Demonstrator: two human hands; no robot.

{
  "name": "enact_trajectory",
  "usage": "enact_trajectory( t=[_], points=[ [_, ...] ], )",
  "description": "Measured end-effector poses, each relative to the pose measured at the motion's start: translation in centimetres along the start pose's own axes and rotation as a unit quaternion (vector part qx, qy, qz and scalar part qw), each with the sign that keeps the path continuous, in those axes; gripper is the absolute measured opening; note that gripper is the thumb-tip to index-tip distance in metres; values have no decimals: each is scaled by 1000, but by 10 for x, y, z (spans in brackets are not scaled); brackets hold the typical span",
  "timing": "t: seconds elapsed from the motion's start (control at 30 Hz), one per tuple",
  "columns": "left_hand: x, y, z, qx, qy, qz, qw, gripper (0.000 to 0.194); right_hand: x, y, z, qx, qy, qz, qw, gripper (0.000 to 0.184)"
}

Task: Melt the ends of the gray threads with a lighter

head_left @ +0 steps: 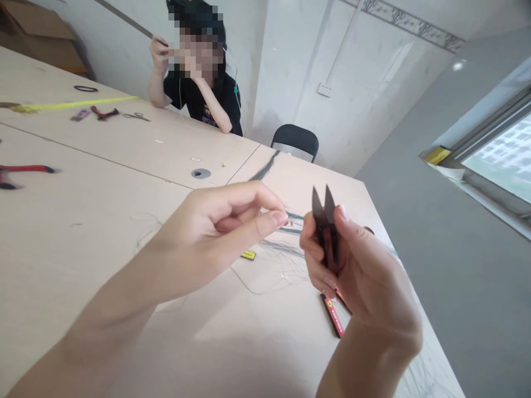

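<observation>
My right hand [357, 260] is wrapped round a pair of dark thread snips [326, 229], its two pointed blades apart and aimed up. To the left, my left hand [232, 224] is closed in a pinch, thumb against fingertip. Something tiny shows at that pinch, too small to make out. Behind and below the fingertips, loose dark threads [282, 247] spread over the table [166, 342]. A small yellow label [249, 255] lies under my left hand. Partly hidden by my right hand is a red and black item [332, 316] on the table.
Across the table a person [203, 99] holds a long thin strip. Red-handled pliers [27, 168] lie at the left; scissors [138, 116], red-and-black cutters [103, 113] and a yellow strand [83, 103] lie farther back. A black chair [295, 138] stands behind the table's far edge.
</observation>
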State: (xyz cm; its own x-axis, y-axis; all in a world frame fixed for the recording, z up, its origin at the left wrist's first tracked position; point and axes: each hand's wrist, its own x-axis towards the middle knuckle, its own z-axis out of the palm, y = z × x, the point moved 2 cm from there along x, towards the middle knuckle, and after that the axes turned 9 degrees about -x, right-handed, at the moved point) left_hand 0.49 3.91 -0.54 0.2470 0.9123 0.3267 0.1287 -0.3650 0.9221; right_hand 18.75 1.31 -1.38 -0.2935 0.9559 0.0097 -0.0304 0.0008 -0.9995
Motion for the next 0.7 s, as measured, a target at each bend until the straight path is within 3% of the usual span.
enact_trajectory(
  t=[0.1, 0.27, 0.5, 0.7],
  points=[
    [1, 0, 4, -24, 10, 10, 1000, 22, 3, 0, 7, 13, -40, -4, 999, 35],
    [1, -1, 5, -62, 39, 22, 997, 21, 4, -1, 10, 19, -47, 6, 999, 40],
    [0, -1, 8, -65, 24, 46, 996, 19, 1, -3, 14, 59, -125, 23, 990, 36],
    [-1, 2, 8, -63, 24, 65, 996, 18, 2, -1, 15, 71, -151, 30, 986, 37]
  ],
)
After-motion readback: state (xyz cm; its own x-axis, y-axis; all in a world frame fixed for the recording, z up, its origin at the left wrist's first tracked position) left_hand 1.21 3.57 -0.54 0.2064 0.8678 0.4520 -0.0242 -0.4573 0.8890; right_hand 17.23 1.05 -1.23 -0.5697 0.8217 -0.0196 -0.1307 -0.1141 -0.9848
